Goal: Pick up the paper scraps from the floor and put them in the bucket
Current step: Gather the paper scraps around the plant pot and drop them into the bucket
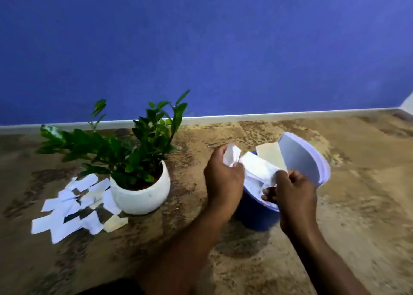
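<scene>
Both hands are over the blue bucket [254, 216]: the left hand [222, 178] pinches a few white scraps [231, 155] between thumb and fingers, and the right hand [292, 192] is curled around more paper at the rim. Many paper scraps [73, 205] lie on the floor [335, 239] beside the white plant pot [143, 196]. I think they are very light, thin and easy to crumple, so it is better to gather several flat pieces by their edges.
</scene>
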Demonstrator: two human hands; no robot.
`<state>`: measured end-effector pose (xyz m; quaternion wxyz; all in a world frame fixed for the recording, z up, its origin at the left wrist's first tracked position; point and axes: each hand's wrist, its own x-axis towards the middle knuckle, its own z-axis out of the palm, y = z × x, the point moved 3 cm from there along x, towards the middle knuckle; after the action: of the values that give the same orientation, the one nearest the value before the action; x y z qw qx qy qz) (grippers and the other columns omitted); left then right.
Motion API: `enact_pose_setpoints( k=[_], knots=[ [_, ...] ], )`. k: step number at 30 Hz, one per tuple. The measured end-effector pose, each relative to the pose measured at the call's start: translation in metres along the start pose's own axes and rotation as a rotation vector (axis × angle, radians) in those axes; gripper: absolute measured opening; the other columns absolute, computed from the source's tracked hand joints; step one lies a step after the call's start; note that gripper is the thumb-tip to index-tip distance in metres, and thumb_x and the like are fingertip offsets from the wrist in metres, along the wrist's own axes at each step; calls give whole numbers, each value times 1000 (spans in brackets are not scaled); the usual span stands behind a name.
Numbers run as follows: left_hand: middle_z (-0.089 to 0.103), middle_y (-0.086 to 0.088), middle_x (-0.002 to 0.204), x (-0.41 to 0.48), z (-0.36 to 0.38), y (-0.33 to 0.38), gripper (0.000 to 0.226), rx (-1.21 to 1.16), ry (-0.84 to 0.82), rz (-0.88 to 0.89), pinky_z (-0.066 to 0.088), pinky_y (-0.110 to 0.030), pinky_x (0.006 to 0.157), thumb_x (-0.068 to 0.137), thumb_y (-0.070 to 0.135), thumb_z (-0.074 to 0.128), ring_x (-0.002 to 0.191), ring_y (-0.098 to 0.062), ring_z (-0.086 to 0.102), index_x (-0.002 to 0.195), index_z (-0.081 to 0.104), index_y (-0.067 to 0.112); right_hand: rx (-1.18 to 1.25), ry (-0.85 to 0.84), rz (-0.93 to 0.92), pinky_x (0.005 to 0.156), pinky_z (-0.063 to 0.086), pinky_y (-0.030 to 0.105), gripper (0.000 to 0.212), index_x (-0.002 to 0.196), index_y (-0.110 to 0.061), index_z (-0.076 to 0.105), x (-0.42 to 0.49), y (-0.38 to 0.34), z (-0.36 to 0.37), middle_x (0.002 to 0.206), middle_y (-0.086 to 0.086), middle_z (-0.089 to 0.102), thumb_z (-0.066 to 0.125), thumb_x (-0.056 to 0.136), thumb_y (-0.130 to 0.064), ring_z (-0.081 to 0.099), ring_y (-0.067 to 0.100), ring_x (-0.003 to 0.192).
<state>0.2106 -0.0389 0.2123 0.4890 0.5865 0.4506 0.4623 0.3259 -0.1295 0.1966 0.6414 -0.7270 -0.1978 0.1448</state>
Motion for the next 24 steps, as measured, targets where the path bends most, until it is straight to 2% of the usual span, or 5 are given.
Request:
enact_pose_setpoints(
  k=[4, 11, 17, 21, 24],
  knots=[
    [64, -1, 123, 13, 64, 0, 46, 69, -160, -17, 48, -25, 89, 81, 11, 59, 110, -19, 59, 126, 57, 21, -230, 46, -17, 49, 56, 42, 25, 69, 3, 53, 41, 5, -19, 55, 17, 60, 48, 86, -14, 64, 26, 41],
    [64, -7, 120, 33, 99, -35, 42, 189, -329, -34, 48, -29, 86, 85, 26, 63, 108, -26, 60, 124, 55, 13, -529, 256, -230, 59, 38, 30, 29, 72, -8, 61, 61, 11, -33, 73, 20, 65, 45, 91, -23, 61, 36, 71],
    [49, -6, 142, 40, 117, -47, 57, 253, -501, 7, 36, -24, 96, 92, 41, 53, 128, -22, 47, 140, 40, 13, -561, 242, -266, 62, 38, 30, 22, 84, -13, 68, 59, 14, -21, 85, 14, 70, 49, 90, -21, 63, 33, 79],
    [30, -7, 154, 39, 118, -53, 68, 244, -671, -175, 30, -36, 108, 95, 53, 38, 137, -24, 36, 151, 16, 21, -526, 251, -238, 89, 45, 36, 32, 118, -7, 62, 57, 14, -13, 119, 15, 65, 56, 91, -22, 59, 31, 110],
    [32, -7, 153, 35, 104, -49, 59, 272, -668, -104, 30, -34, 107, 99, 45, 35, 137, -24, 36, 151, 17, 24, -520, 206, -325, 94, 42, 34, 34, 122, -6, 60, 45, 8, 4, 123, 14, 62, 58, 90, -19, 56, 30, 114]
  ],
)
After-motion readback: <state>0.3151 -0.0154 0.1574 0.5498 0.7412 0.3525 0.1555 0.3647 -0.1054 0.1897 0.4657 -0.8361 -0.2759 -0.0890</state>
